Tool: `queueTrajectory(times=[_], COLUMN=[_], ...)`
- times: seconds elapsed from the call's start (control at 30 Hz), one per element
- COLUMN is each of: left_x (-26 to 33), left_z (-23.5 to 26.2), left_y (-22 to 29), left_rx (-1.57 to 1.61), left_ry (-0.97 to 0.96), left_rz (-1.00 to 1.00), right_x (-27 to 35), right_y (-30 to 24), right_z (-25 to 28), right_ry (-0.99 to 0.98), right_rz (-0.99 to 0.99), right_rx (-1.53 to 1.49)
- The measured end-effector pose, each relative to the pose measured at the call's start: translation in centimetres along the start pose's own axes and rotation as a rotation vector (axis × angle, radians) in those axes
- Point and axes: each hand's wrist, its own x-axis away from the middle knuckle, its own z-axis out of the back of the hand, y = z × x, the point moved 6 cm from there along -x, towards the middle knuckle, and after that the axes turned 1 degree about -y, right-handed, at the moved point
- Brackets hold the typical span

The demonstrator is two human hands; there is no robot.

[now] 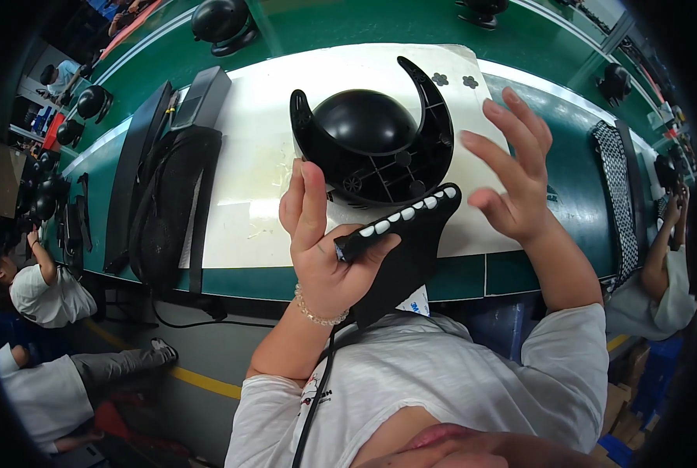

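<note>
My left hand (325, 261) pinches one end of a flat black piece (419, 249) between thumb and fingers. A row of several white oval pads runs along that piece's upper edge, and its dark sheet hangs down toward me. My right hand (516, 183) is raised to the right with fingers spread, holding nothing. Just beyond both hands, a black crescent-shaped plastic shell (436, 129) with two upright horns lies on a white board (247, 226). A glossy black dome (364, 121) sits between the horns. Ribs and round bosses show on the shell.
Left of the board lie a dark grey box (202, 97), a black padded cloth piece (178, 187) and a long black panel (134, 171). A checkered strip (618, 191) lies at the right. Black domed units (222, 22) stand farther back. Other people sit at both sides.
</note>
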Motion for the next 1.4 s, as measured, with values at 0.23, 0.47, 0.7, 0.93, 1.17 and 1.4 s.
queueTrajectory(times=[0.23,0.47,0.7,0.93,1.17,1.4], left_x=[0.1,0.4,0.1,-0.1,0.0,0.0], left_z=[-0.1,0.1,0.1,0.2,0.2,0.3], left_y=[-0.4,-0.5,-0.4,0.0,-0.2,0.0], left_rx=[0.163,0.157,0.224,0.163,0.099,-0.003], left_ry=[0.011,-0.014,0.039,0.022,0.009,0.036], left_rz=[0.097,0.097,0.105,0.077,0.032,-0.043], right_x=[0.6,0.5,0.6,0.2,0.8,-3.0], right_y=[-1.8,-2.8,-2.3,-3.9,-5.4,-6.8], right_z=[-0.6,-0.1,0.4,-0.6,-0.3,-1.0], right_ry=[-0.126,-0.052,0.090,0.037,0.073,-0.062], right_rz=[-0.051,0.079,0.097,0.135,0.310,0.075], right_rx=[-0.397,-0.339,-0.416,-0.353,-0.346,-0.711])
